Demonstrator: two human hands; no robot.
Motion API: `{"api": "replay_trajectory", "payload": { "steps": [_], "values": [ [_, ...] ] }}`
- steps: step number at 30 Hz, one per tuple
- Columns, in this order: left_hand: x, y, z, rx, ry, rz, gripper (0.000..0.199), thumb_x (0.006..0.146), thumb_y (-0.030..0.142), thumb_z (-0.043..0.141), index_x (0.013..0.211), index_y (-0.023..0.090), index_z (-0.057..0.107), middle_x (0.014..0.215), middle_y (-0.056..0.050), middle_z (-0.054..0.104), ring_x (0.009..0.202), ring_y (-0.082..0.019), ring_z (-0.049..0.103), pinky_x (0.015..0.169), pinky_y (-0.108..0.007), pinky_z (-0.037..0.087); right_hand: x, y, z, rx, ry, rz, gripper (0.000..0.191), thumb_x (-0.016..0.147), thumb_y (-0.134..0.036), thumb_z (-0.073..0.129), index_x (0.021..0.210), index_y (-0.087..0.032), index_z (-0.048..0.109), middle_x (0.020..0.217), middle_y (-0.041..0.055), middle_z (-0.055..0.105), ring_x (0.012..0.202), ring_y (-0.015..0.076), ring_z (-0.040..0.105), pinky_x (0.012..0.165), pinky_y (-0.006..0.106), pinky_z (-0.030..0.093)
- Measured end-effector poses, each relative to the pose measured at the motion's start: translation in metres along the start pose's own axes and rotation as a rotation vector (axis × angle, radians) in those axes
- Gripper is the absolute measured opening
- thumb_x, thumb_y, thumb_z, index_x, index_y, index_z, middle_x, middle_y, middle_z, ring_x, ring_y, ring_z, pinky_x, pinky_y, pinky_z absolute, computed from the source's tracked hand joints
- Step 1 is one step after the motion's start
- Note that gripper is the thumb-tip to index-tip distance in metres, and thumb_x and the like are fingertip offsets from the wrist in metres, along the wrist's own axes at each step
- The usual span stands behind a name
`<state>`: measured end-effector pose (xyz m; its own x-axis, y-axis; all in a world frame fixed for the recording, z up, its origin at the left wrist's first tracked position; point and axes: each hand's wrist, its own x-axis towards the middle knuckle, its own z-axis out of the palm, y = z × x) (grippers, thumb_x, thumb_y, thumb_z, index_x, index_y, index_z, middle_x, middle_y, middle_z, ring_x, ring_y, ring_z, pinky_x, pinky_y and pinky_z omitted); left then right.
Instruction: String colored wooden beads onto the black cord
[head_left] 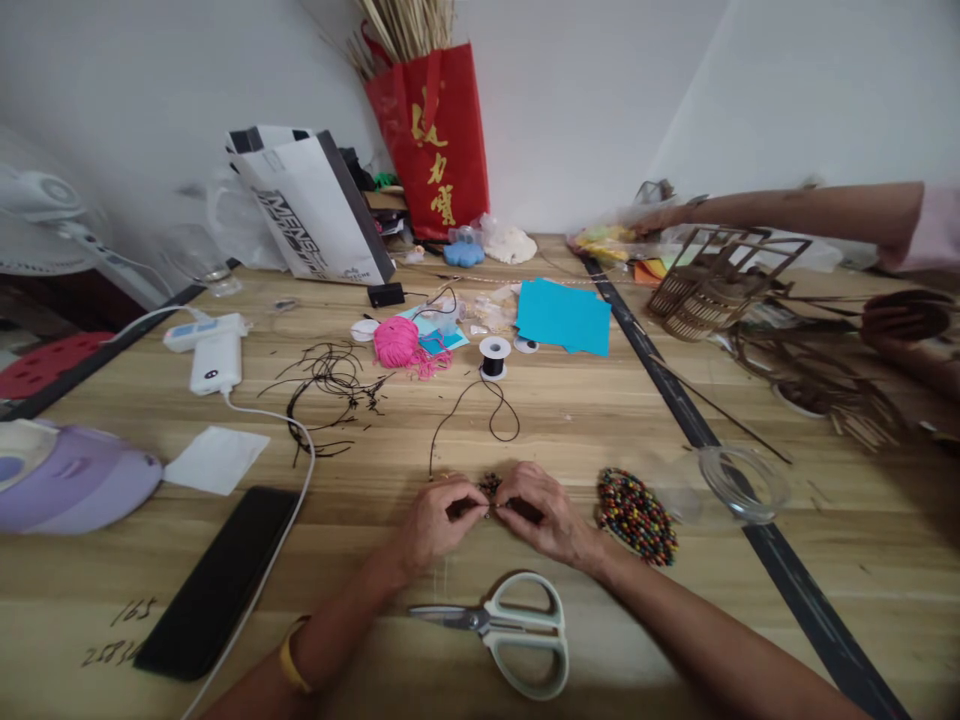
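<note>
My left hand [444,518] and my right hand [546,512] nearly meet at the middle of the table, each with thumb and forefinger pinched together. Right by their fingertips is a small cluster of dark beads [490,484]; what each pinch holds is too small to make out. Scissors with pale handles [526,633] lie just below my hands, blades to the left. Beyond my fingers stands a white spool of black cord [493,362], its loose end looping over the wood. A heap of multicoloured bead strands [637,516] rests beside my right forearm.
Black cord pieces [330,390], pink yarn [396,342] and blue sheets [564,316] lie farther back. A black phone-like slab [217,580] and a white cable [309,450] are at left. At right, another person's arm [810,212] reaches over bamboo frames [705,300]; clear rings [742,485] lie nearer.
</note>
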<state>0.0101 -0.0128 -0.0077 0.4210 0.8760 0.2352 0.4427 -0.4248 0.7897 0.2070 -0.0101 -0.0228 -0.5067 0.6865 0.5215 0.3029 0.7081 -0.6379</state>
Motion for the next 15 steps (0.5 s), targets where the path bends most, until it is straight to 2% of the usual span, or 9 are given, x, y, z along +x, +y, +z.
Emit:
{"api": "replay_trajectory", "payload": {
  "steps": [15],
  "values": [
    [-0.0003,-0.0013,0.0014,-0.012,-0.006,0.004,0.01,0.076,0.011,0.06,0.069,0.017,0.066,0.068,-0.003,0.068,0.068,-0.015,0.061,0.067,-0.025,0.047,-0.0008,0.0014,0.0012,-0.002,-0.007,-0.007,0.002,0.087,-0.021,0.057,0.088,-0.019,0.058,0.076,0.0046,0.064,0.076,0.0183,0.058,0.073,0.034,0.045]
  ]
}}
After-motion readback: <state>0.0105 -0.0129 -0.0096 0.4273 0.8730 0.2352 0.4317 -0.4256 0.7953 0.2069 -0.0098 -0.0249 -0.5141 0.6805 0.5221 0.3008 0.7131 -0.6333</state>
